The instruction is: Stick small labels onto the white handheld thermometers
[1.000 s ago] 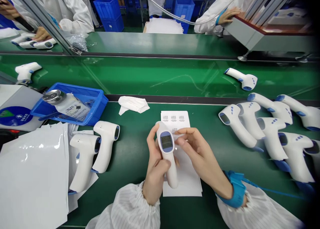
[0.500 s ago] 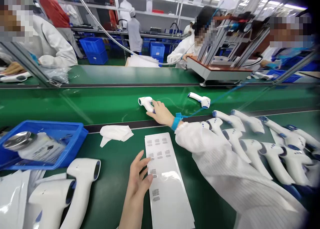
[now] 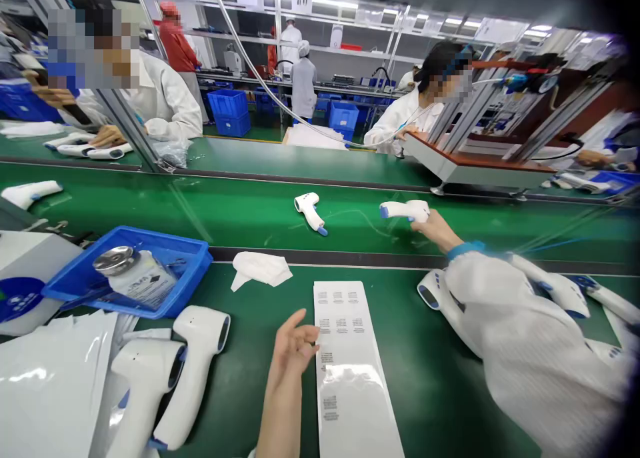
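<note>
My right hand (image 3: 436, 230) reaches across to the green belt and is closed around the head end of a white infrared thermometer (image 3: 400, 209) with a blue tip. Another infrared thermometer (image 3: 311, 211) lies alone on the belt to its left. My left hand (image 3: 295, 343), holding nothing, hovers with loosely curled, parted fingers at the left edge of a white label sheet (image 3: 353, 391) with small printed labels. Under and beside my right sleeve lie several more thermometers (image 3: 560, 291), partly hidden by it.
To the left, a blue tray (image 3: 193, 281) holds a metal-lidded bottle (image 3: 143, 278). Two thermometers (image 3: 193, 371) lie by white plastic bags (image 3: 50, 378). A crumpled white cloth (image 3: 261, 269) is near the belt. Co-workers sit across, beside a metal-framed fixture (image 3: 460, 168).
My right hand has left the first thermometer on the belt and moved right to grasp the other one. My left hand stays by the label sheet. The view has shifted.
</note>
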`<state>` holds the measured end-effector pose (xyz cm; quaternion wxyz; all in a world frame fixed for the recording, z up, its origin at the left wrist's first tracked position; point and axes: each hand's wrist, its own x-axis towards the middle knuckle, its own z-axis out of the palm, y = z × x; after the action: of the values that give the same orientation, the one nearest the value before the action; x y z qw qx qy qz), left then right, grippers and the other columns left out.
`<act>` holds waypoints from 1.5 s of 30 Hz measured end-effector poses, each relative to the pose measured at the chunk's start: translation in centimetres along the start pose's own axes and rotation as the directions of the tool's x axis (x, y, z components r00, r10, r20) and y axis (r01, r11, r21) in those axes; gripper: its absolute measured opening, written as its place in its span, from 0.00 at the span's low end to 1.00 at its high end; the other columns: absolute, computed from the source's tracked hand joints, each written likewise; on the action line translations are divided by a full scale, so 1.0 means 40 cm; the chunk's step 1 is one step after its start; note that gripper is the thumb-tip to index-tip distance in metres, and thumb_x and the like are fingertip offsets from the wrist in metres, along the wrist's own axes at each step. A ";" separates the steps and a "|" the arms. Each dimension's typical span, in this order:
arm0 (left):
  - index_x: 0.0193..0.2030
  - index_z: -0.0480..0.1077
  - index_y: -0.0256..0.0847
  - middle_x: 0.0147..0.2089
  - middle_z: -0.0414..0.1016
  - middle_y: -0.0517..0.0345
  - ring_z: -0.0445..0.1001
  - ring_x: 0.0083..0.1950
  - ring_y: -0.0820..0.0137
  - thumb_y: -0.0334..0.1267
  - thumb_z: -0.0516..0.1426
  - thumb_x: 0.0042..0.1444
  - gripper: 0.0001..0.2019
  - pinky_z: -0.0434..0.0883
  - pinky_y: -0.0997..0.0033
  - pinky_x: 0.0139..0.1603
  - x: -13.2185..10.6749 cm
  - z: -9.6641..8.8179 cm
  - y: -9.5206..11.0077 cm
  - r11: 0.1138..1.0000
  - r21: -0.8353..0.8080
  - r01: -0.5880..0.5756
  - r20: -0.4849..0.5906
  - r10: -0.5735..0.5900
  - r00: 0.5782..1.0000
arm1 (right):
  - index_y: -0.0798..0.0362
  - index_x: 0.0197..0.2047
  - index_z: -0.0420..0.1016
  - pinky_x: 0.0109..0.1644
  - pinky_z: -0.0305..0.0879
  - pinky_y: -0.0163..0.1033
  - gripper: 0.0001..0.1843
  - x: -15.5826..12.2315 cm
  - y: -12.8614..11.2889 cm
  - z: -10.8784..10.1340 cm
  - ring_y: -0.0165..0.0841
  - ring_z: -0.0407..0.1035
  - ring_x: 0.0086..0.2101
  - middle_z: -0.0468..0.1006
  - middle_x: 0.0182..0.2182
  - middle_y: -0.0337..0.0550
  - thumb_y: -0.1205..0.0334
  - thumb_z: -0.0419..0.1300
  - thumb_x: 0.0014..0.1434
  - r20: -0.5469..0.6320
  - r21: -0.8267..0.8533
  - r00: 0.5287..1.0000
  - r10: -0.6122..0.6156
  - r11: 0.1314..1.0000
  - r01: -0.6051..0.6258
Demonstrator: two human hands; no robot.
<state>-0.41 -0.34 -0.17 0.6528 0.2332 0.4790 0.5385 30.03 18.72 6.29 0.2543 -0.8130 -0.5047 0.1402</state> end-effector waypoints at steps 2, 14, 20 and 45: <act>0.65 0.63 0.45 0.47 0.76 0.49 0.72 0.55 0.57 0.47 0.61 0.55 0.30 0.68 0.56 0.58 -0.012 0.010 0.026 0.991 -0.112 0.079 -0.002 -0.079 0.997 | 0.52 0.54 0.73 0.49 0.72 0.39 0.26 -0.085 -0.018 0.024 0.34 0.75 0.43 0.80 0.44 0.39 0.74 0.67 0.52 0.228 0.123 0.958 -0.174 0.981 0.149; 0.70 0.44 0.63 0.38 0.66 0.63 0.61 0.22 0.80 0.41 0.58 0.61 0.36 0.67 0.75 0.26 -0.070 0.079 0.027 0.960 0.196 0.199 0.069 -0.216 0.974 | 0.48 0.41 0.77 0.53 0.69 0.51 0.06 -0.450 0.087 0.159 0.42 0.72 0.47 0.77 0.45 0.45 0.63 0.60 0.60 0.235 0.379 0.846 -0.479 0.846 0.374; 0.71 0.41 0.62 0.41 0.62 0.62 0.60 0.22 0.80 0.43 0.54 0.64 0.33 0.67 0.75 0.23 -0.052 0.094 -0.001 0.948 0.286 0.141 0.121 -0.181 0.976 | 0.48 0.36 0.80 0.51 0.69 0.50 0.06 -0.448 0.118 0.202 0.42 0.73 0.44 0.80 0.42 0.45 0.61 0.61 0.60 0.200 0.402 0.866 -0.459 0.844 0.355; 0.73 0.46 0.54 0.52 0.72 0.50 0.62 0.23 0.79 0.45 0.59 0.59 0.39 0.62 0.76 0.19 -0.016 0.108 -0.027 0.974 0.223 0.031 0.138 -0.063 0.988 | 0.49 0.29 0.74 0.44 0.69 0.40 0.05 -0.482 -0.052 0.036 0.34 0.72 0.40 0.76 0.42 0.41 0.67 0.62 0.57 0.517 0.603 0.611 -0.599 0.762 0.236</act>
<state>3.91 -0.35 1.03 0.6684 0.3309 0.4926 0.4484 19.06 2.66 5.69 0.2676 -0.4653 -0.6914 0.4835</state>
